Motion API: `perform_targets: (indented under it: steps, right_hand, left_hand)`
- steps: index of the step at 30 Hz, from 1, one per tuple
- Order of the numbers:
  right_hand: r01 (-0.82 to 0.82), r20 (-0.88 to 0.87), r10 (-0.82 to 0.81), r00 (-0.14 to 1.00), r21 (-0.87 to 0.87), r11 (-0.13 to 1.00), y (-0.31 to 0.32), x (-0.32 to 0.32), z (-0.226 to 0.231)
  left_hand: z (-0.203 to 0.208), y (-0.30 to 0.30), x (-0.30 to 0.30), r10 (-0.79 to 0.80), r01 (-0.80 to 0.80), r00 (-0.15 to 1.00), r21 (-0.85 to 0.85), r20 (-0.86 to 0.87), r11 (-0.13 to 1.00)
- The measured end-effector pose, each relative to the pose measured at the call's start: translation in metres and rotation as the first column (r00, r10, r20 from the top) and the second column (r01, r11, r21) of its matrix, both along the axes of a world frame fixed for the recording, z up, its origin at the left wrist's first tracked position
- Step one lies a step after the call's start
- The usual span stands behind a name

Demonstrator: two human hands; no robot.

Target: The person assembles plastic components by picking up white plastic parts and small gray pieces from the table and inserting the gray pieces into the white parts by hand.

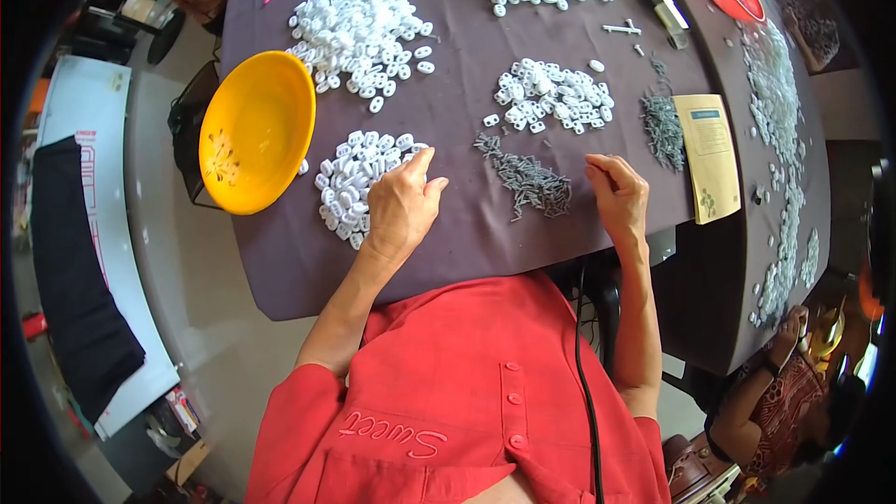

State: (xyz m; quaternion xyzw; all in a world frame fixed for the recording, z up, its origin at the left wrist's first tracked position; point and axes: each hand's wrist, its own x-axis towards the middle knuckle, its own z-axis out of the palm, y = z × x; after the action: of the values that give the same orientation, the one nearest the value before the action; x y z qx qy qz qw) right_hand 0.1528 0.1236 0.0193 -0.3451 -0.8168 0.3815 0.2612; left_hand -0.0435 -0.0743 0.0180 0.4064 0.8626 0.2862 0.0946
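My left hand [403, 210] is over the right side of a near pile of small white oval plastic pieces [350, 182]. Its fingers are curled together, and a white piece shows by the index fingertip; whether it is gripped is unclear. My right hand [620, 198] hovers over the table's near right part with fingers bent and pressed together, and anything in them is too small to make out. Between the hands lies a heap of small grey screws [532, 185]. Just beyond it sits a pile of white oval pieces with two holes [553, 96].
A yellow bowl [257, 131] stands at the left edge. Larger heaps of white pieces [355, 33] lie farther back. More grey screws [663, 131] lie beside a tan booklet [707, 154] at right. Another person's hand [789, 331] is at the adjoining table.
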Motion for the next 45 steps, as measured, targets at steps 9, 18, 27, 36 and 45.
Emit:
perform_targets:
  steps: [9,18,27,36,45]
  right_hand:
    - [-0.150,0.071,0.136,0.988,0.271,0.951,-0.005,-0.035,-0.002]
    - [-0.176,0.190,0.113,0.975,0.355,0.918,-0.006,-0.047,-0.019]
    - [-0.097,-0.041,0.107,0.993,0.196,0.976,-0.003,-0.028,-0.016]
    - [-0.086,-0.090,0.107,0.990,0.213,0.973,0.000,-0.030,-0.022]
    - [-0.072,-0.104,0.100,0.990,0.247,0.966,-0.001,-0.031,-0.026]
  left_hand:
    - [0.002,-0.004,-0.010,0.036,-0.040,0.996,-0.052,-0.081,0.998]
    - [0.005,0.039,0.009,-0.057,0.056,0.998,0.195,-0.002,0.979]
    - [-0.007,0.100,0.009,-0.053,0.058,0.998,0.268,-0.027,0.962]
    - [-0.018,0.122,0.012,-0.053,0.067,0.995,0.185,-0.081,0.980]
    - [-0.011,0.122,0.009,-0.040,0.023,0.989,0.119,0.145,0.993]
